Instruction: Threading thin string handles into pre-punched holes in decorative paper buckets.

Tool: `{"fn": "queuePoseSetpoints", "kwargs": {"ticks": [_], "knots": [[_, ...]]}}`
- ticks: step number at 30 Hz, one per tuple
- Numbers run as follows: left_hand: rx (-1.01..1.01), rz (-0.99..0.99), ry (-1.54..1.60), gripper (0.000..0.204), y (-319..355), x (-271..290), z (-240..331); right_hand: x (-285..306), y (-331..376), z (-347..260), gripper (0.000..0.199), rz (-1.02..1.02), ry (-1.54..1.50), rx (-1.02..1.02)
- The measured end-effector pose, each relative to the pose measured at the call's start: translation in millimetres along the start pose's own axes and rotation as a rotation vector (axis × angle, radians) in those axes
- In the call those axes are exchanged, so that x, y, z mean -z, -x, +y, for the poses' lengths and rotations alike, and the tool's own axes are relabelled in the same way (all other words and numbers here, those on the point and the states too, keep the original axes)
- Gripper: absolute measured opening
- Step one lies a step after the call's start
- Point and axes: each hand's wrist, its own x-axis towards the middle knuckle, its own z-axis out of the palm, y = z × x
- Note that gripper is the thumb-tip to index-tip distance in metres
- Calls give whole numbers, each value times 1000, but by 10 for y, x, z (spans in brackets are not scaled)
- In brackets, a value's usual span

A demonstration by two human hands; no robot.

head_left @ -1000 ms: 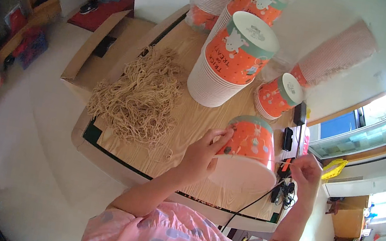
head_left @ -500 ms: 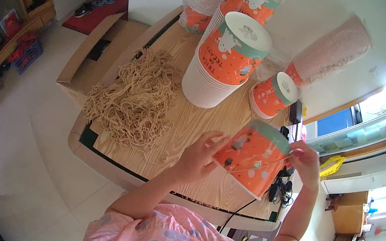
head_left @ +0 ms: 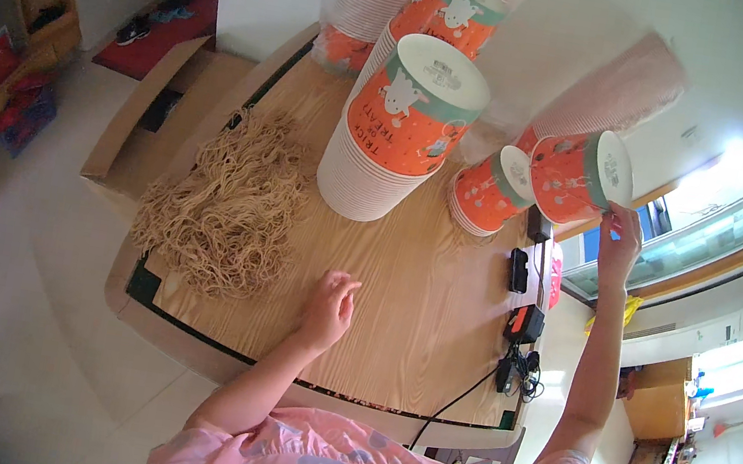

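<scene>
My right hand (head_left: pixel 621 235) is raised at the far right and pinches the rim of an orange paper bucket (head_left: pixel 563 177) with a green band and cartoon figures. This bucket is upside down and tilted, next to a short stack of matching buckets (head_left: pixel 487 192). Over the wooden table (head_left: pixel 385 331), my left hand (head_left: pixel 331 311) holds nothing; its fingers are loosely bent and apart. To its left lies a tangled heap of beige string (head_left: pixel 234 210). A tall stack of upturned paper buckets (head_left: pixel 407 131) stands beyond that hand.
More bucket stacks stand behind, one wrapped in clear plastic (head_left: pixel 609 85). Black adapters (head_left: pixel 524 324) and a cable lie along the table's right edge. An open cardboard box (head_left: pixel 152 115) is beside the table on the left.
My right hand has carried the bucket from in front of me up to the right, near the short stack. My left hand has let go of it and dropped back toward the table.
</scene>
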Motion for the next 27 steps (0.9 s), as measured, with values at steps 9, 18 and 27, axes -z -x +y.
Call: {"fn": "queuePoseSetpoints", "kwargs": {"ticks": [9, 18, 27], "knots": [[43, -50, -140, 18, -38, 83, 123, -306, -162, 267, 20, -99, -47, 26], [58, -20, -165, 16, -11, 58, 109, -680, -116, 228, 19, -186, -132, 9], [39, -14, -141, 15, -29, 74, 111, -1050, 61, 238, 18, -204, -194, -44]]}}
